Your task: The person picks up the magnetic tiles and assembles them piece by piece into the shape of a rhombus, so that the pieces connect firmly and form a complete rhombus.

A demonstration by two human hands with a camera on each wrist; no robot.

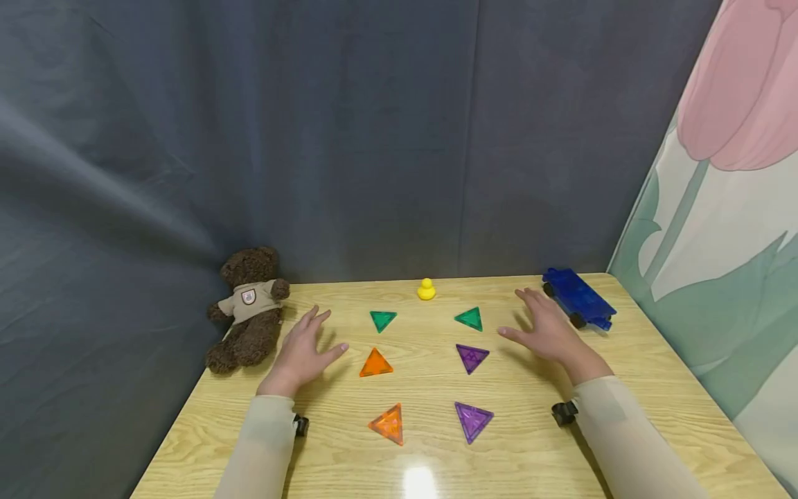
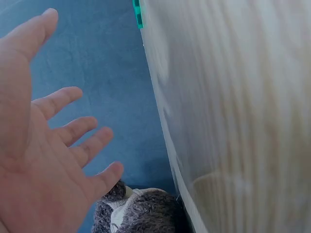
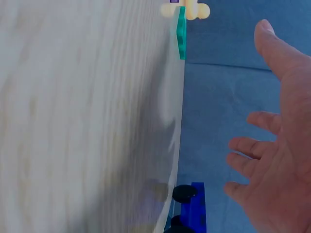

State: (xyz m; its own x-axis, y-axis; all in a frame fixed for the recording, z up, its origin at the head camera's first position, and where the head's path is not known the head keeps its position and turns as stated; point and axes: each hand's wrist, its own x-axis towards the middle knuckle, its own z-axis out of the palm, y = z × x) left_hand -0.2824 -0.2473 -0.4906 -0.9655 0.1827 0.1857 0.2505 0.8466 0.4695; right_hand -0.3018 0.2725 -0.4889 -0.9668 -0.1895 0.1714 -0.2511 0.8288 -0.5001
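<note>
My left hand [image 1: 303,352] hovers over the table, fingers spread and holding nothing, between the brown teddy bear [image 1: 252,308] and an orange triangle tile [image 1: 376,363]. Spread likewise, my right hand [image 1: 548,333] is in the air left of and nearer than the blue toy car base [image 1: 577,298]. Translucent triangle tiles lie flat in two columns between the hands: a green tile [image 1: 383,320] above two orange ones, the nearer orange tile [image 1: 389,423] at the front left. The right column has a green tile [image 1: 470,319], a purple tile [image 1: 472,357] and a nearer purple tile [image 1: 473,421].
A small yellow rubber duck [image 1: 427,290] sits at the back middle of the wooden table [image 1: 337,464]. Behind the table hangs a dark grey-blue curtain [image 1: 374,138], which also runs along the left. A wall with a flower print [image 1: 717,291] borders the right edge.
</note>
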